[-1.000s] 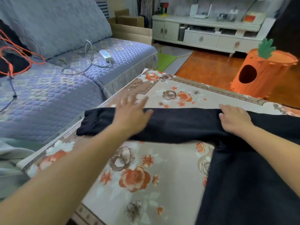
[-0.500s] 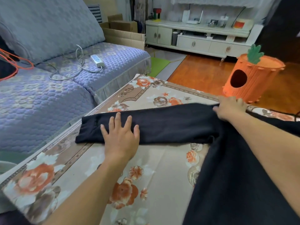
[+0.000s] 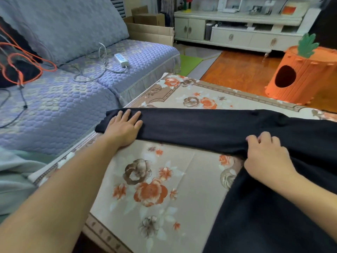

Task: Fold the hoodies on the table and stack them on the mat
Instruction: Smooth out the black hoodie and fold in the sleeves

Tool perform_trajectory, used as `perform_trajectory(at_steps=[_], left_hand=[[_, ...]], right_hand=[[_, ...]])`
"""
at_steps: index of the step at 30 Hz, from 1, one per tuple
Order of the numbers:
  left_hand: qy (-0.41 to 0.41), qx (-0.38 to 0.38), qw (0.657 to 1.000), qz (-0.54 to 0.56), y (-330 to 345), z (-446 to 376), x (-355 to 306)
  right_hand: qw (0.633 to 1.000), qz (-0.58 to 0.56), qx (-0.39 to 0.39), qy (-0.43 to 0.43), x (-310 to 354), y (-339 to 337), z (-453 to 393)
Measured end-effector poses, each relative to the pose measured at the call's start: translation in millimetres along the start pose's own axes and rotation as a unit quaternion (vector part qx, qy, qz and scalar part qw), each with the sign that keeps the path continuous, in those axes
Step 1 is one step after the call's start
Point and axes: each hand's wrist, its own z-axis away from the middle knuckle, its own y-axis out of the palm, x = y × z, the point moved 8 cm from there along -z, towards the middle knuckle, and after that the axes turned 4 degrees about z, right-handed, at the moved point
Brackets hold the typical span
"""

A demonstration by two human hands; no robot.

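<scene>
A sofa (image 3: 76,92) with a power strip (image 3: 120,60) and cables runs along the table's (image 3: 145,207) left edge; an orange carrot-shaped bin (image 3: 300,75) stands past the far edge. The hoodie (image 3: 255,179) covers the table's right side, its sleeve (image 3: 200,125) stretched across to the left edge. The left hand (image 3: 124,127) lies flat and spread on the sleeve's cuff end, gripping nothing. The right hand (image 3: 268,159) is clenched on hoodie fabric where sleeve meets body.

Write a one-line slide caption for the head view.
Left hand flattens black hoodie sleeve; right hand pinches its armpit.
</scene>
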Motion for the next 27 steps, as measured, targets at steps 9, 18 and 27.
perform_trajectory(at_steps=[9, 18, 27], left_hand=[[-0.084, -0.006, 0.986, -0.144, -24, -8, -4], [0.297, -0.044, 0.950, 0.087, 7, 73, -381], [0.237, -0.016, 0.971, 0.003, 72, 55, -408]], right_hand=[[0.896, -0.409, 0.124, -0.118, -19, -18, 39], [0.918, -0.301, -0.127, 0.225, -311, -19, 65], [0.916, -0.268, -0.090, 0.285, -423, -6, -30]])
